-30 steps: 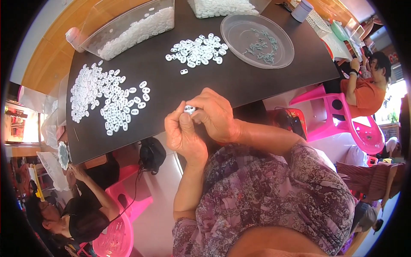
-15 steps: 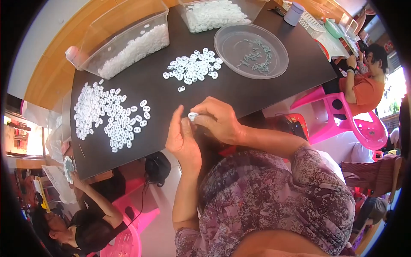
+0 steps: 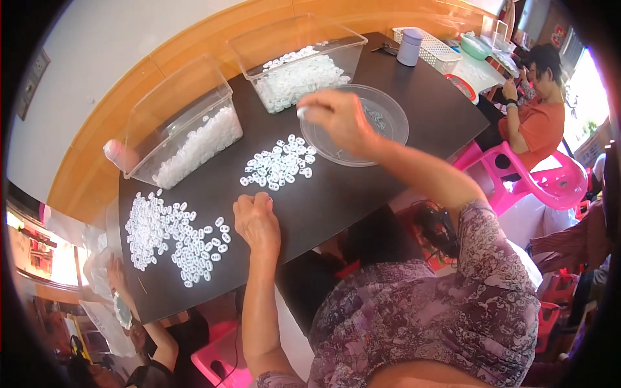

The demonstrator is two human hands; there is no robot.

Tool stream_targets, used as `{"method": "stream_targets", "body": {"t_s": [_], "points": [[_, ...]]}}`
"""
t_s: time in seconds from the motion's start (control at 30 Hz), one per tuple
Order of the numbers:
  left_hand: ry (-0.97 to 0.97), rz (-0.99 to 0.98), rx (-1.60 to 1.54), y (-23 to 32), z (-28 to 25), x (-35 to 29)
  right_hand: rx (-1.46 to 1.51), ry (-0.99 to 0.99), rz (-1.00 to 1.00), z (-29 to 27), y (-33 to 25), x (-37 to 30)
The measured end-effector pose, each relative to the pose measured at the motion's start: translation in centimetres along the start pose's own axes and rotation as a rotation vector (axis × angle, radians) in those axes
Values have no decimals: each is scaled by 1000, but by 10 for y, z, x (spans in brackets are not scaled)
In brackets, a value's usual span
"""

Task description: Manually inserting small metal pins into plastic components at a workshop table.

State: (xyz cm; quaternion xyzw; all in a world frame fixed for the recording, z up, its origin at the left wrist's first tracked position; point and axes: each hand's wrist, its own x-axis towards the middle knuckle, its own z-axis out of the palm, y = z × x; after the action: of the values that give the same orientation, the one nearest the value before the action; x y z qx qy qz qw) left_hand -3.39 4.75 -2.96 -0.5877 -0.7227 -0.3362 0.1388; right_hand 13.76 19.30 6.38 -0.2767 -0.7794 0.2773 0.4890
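White pieces [image 3: 279, 165], 2 bins [image 3: 304, 77] atop table [image 3: 433, 110]

I note a lavender cylindrical container [image 3: 409, 49] just beside a white perforated basket [image 3: 441, 57]; near the basket, a green bowl [image 3: 475, 46]. A person [image 3: 516, 134] by a pink plastic chair [image 3: 564, 174] wears an orange shirt [image 3: 545, 124] and a dark wristband [image 3: 512, 102]. Wood-toned panelling [image 3: 103, 115] lines the pale wall [image 3: 155, 22]; a rectangular fixture [image 3: 33, 84] is mounted at far left.
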Motion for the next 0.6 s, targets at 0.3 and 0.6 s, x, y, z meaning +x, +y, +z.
{"method": "stream_targets", "body": {"t_s": [0.3, 0.6], "points": [[-175, -130, -87, -9, -9, 13, -509, 227, -222, 2, 76, 151], [-164, -260, -464, -7, -13, 5, -547, -211, -329, -18, 78, 70]]}}
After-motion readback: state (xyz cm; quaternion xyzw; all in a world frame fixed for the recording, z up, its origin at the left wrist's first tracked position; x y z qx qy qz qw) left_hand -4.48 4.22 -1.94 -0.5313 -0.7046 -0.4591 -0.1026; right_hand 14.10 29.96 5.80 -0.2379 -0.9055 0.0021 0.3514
